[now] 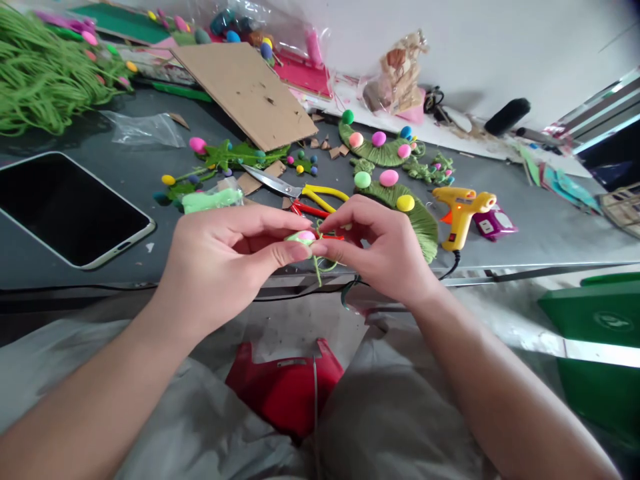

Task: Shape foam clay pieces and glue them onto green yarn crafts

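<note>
- Left hand [220,267] pinches a small, round pink ball [306,236] over the table's [545,230] straight near edge.
- Right hand [383,250] pinches thin green yarn [317,272] beside it, I think.
- Flat table stretches right, past the hard yellow glue gun [462,220].

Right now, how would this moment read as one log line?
left hand: holding pink-and-green piece | right hand: pinching green yarn | nearby: scissors, glue gun, phone

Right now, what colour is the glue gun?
The glue gun is mostly yellow, clearest in the head view.
</note>
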`<move>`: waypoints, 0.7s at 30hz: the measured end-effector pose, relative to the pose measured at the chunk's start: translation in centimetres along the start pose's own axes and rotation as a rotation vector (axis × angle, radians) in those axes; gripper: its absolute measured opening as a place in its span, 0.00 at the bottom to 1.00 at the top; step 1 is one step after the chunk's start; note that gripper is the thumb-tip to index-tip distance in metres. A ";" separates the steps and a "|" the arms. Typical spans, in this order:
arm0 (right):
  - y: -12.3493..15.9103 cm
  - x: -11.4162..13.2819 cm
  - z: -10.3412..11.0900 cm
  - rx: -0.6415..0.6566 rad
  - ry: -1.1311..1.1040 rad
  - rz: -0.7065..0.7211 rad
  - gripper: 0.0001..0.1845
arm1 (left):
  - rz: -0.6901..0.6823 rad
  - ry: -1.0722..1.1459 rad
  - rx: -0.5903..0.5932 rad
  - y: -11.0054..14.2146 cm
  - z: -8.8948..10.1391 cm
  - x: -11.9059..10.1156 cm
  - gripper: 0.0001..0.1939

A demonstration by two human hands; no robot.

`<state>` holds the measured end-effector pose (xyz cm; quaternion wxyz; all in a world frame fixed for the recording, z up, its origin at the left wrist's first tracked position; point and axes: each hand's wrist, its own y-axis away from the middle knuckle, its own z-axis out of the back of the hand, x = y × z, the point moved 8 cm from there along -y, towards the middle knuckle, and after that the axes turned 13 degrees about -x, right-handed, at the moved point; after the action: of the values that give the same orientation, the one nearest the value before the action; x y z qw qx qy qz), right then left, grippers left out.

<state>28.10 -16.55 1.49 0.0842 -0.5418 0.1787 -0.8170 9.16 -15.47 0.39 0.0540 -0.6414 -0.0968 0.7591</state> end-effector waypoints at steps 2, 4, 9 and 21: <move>0.0 -0.4 -0.3 0.048 -0.071 -0.070 0.23 | 0.009 0.021 -0.024 -0.2 0.1 0.2 0.09; 0.0 -0.5 -0.7 0.103 -0.107 -0.086 0.24 | 0.010 0.060 -0.037 -0.4 0.0 0.3 0.09; 0.3 0.4 -1.4 0.082 -0.050 0.024 0.18 | 0.058 0.143 -0.008 -0.3 -0.4 0.8 0.13; -0.5 0.0 -0.5 -0.041 -0.003 0.012 0.11 | 0.380 0.396 0.177 0.2 -1.5 2.3 0.16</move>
<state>27.62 -16.01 1.49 0.0784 -0.5437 0.1987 -0.8116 10.23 -15.08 -2.06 -0.0154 -0.7767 0.1040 0.6210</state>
